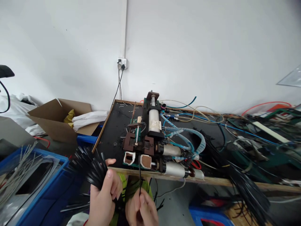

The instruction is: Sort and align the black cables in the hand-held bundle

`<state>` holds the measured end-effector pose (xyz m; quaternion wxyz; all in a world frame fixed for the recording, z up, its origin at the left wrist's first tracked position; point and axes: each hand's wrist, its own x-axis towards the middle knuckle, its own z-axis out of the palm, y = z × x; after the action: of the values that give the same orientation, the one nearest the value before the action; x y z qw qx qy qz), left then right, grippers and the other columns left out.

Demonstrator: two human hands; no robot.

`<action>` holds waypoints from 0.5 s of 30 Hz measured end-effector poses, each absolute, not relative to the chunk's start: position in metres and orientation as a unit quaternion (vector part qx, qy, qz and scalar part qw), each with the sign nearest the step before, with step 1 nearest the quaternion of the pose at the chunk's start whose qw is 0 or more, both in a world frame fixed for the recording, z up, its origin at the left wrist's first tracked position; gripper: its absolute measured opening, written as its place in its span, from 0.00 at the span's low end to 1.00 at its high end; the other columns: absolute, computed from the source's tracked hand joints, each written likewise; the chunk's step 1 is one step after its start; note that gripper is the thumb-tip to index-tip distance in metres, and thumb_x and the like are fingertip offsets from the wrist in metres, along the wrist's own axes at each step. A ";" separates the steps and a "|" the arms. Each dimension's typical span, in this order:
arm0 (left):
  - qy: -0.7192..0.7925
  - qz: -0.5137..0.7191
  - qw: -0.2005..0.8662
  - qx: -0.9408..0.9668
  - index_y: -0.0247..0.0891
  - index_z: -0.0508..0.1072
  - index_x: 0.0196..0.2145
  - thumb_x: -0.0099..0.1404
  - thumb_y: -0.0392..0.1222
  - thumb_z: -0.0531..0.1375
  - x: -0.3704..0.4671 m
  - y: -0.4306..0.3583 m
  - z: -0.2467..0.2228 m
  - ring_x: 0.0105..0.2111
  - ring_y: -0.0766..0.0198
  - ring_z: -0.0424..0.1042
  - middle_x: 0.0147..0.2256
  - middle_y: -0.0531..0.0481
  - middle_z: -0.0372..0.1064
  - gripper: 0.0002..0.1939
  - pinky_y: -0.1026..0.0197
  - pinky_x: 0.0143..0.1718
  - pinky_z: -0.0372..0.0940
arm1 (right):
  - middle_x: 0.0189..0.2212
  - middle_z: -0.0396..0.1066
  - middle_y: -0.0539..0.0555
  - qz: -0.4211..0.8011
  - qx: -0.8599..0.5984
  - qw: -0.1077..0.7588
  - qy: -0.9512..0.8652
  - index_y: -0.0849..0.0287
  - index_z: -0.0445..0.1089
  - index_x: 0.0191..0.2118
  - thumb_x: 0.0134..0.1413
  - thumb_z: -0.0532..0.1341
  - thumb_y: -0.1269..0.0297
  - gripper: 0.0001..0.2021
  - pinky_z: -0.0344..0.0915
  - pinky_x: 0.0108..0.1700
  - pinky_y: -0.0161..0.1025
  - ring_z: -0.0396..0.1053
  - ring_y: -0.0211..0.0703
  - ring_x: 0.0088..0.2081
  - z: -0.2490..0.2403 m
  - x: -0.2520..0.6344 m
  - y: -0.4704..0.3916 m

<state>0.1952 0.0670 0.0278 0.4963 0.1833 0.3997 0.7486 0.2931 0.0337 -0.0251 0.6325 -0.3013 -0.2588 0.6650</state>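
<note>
My left hand is closed around a thick bundle of black cables, whose cut ends fan out up and to the left. Low in the middle, my right hand pinches a single thin black cable. That cable runs up between two white-edged clamp pads at the front of a pneumatic machine. Both hands are just in front of the bench edge. The lower end of the pinched cable is hidden by the fingers.
The bench has a wooden rim. Air cylinders and blue hoses extend right of the clamps. Another black cable bundle hangs over the front edge. A blue bin and an open cardboard box stand left.
</note>
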 end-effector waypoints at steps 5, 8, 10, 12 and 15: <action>0.363 0.772 0.488 0.184 0.40 0.72 0.42 0.71 0.46 0.63 0.185 0.064 0.034 0.14 0.71 0.51 0.16 0.62 0.54 0.08 0.67 0.16 0.53 | 0.11 0.50 0.38 0.785 -0.125 0.589 -0.148 0.54 0.65 0.28 0.65 0.64 0.51 0.17 0.50 0.18 0.29 0.37 0.32 0.14 -0.019 0.281 0.058; 0.352 0.772 0.494 0.191 0.40 0.71 0.39 0.71 0.45 0.62 0.180 0.061 0.036 0.14 0.70 0.53 0.16 0.61 0.56 0.06 0.66 0.17 0.54 | 0.11 0.50 0.39 0.806 -0.087 0.577 -0.104 0.55 0.67 0.28 0.64 0.65 0.55 0.15 0.51 0.18 0.29 0.36 0.34 0.15 -0.019 0.278 0.064; 0.355 0.774 0.488 0.192 0.40 0.71 0.38 0.71 0.44 0.62 0.178 0.060 0.038 0.14 0.70 0.54 0.16 0.61 0.56 0.06 0.66 0.17 0.55 | 0.11 0.50 0.39 0.813 -0.070 0.572 -0.082 0.55 0.68 0.28 0.64 0.66 0.56 0.15 0.51 0.19 0.30 0.35 0.34 0.16 -0.020 0.276 0.066; 0.360 0.775 0.483 0.192 0.40 0.71 0.38 0.71 0.44 0.62 0.177 0.060 0.039 0.14 0.70 0.55 0.16 0.61 0.56 0.06 0.65 0.18 0.55 | 0.11 0.50 0.39 0.818 -0.059 0.568 -0.069 0.55 0.68 0.28 0.64 0.66 0.57 0.14 0.51 0.19 0.30 0.34 0.34 0.16 -0.020 0.275 0.067; 0.359 0.775 0.479 0.201 0.41 0.71 0.38 0.70 0.45 0.63 0.176 0.060 0.038 0.14 0.69 0.56 0.16 0.60 0.57 0.07 0.65 0.19 0.56 | 0.11 0.50 0.38 0.825 -0.049 0.559 -0.059 0.56 0.68 0.28 0.64 0.66 0.59 0.14 0.50 0.19 0.30 0.34 0.34 0.16 -0.022 0.274 0.068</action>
<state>0.1761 0.0603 0.0382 0.4788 0.2005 0.3594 0.7754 0.2737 0.0685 -0.0216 0.5594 -0.0495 -0.0590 0.8253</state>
